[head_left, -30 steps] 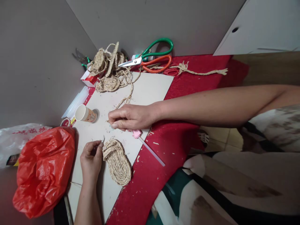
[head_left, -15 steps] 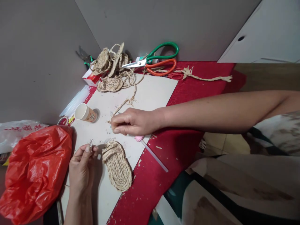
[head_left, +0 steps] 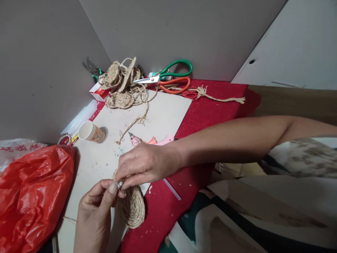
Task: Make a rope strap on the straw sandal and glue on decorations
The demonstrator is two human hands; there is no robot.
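My left hand [head_left: 96, 205] pinches a small shiny beaded ornament [head_left: 120, 185] between thumb and forefinger. From above, my right hand [head_left: 147, 163] reaches in, its thumb and fingertips closed round the same ornament; exact contact is partly hidden. Just below both hands lies a small woven straw slipper [head_left: 132, 209], its upper end covered by my fingers. Behind my right hand a pink glue gun [head_left: 135, 140] rests on the white board [head_left: 168, 109], its tip pointing up and left. A translucent glue stick [head_left: 172, 189] shows below my right wrist.
A paper cup [head_left: 91, 131] stands at the left, near a red plastic bag [head_left: 39, 196]. Toward the wall are a heap of braided straw pieces [head_left: 118, 79], large scissors [head_left: 163, 78], pliers [head_left: 92, 68] and clear sticks [head_left: 80, 117]. Red cloth [head_left: 210, 112] lies under the board.
My right hand has left the glue gun area and come down to my left hand's ornament, uncovering the glue gun. My left hand has moved right, nearer the slipper. The view has shifted slightly.
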